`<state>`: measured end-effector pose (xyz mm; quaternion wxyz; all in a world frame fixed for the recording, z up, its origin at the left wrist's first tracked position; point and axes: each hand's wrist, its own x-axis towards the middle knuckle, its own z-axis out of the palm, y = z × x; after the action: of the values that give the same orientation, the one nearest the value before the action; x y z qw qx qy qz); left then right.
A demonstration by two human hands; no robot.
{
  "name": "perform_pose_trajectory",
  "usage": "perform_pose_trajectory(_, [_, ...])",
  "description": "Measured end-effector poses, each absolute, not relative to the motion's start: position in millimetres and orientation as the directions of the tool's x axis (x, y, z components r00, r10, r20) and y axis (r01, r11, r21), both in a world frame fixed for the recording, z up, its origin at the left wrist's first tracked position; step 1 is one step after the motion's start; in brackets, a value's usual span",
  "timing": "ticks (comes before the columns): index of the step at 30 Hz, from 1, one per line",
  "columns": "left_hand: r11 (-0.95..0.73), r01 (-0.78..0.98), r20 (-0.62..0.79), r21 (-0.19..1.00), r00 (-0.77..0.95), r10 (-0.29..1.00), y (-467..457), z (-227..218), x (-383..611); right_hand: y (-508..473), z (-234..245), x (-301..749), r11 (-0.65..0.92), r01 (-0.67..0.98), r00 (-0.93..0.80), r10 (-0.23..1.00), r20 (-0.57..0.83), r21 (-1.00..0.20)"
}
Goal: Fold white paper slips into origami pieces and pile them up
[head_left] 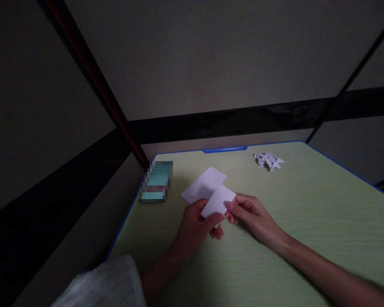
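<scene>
Both my hands meet over a pale green table [307, 213] and hold a small white sheet of paper [218, 200] between them. My left hand [196, 224] pinches its lower left edge with thumb and fingers closed. My right hand [251, 215] grips its right edge with curled fingers. A second white sheet [202, 184] lies flat on the table just behind the held one, partly covered by it.
A pile of several small folded white paper pieces [268, 160] lies at the table's far right. A teal packet [156, 182], blurred out, sits at the far left corner. The table has a blue rim [224, 149]. Dark beams and walls surround it.
</scene>
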<state>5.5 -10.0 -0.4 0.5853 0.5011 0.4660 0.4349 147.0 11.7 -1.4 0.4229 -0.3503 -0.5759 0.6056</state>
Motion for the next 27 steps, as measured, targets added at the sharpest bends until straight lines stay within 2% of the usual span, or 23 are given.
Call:
perform_pose_trajectory(3, [-0.029, 0.054, 0.026, 0.998, 0.063, 0.998, -10.8, -0.9, 4.2, 10.2, -2.9, 145.9, 0.037, -0.008, -0.404, 0.914, 0.037, -0.999])
perform_pose_trajectory(6, [-0.131, 0.233, 0.150, 0.964, -0.068, 0.986, -13.4, 1.2, 3.6, 8.4, -3.4, 146.1, 0.054, 0.031, -0.404, 0.914, 0.037, -0.998])
perform_pose_trajectory(10, [-0.166, 0.347, 0.185, 0.923, -0.020, 0.983, -16.0, 4.8, 5.0, 5.6, -0.2, 145.1, 0.064, -0.019, -0.467, 0.882, 0.066, -0.998])
perform_pose_trajectory(14, [-0.093, 0.296, 0.092, 0.951, 0.019, 0.996, -15.3, 6.2, 7.1, 4.7, 3.0, 144.6, 0.079, -0.047, -0.478, 0.874, 0.092, -0.996])
perform_pose_trajectory(20, [0.007, 0.120, -0.018, 0.993, 0.096, 0.995, -13.9, 6.9, 5.9, 7.3, 0.3, 147.5, 0.091, -0.079, -0.484, 0.867, 0.117, -0.993])
perform_pose_trajectory(27, [0.046, -0.005, -0.045, 0.999, 0.130, 0.991, -11.1, 6.1, 3.5, 10.2, 2.1, 148.1, 0.075, -0.083, -0.453, 0.885, 0.105, -0.994])
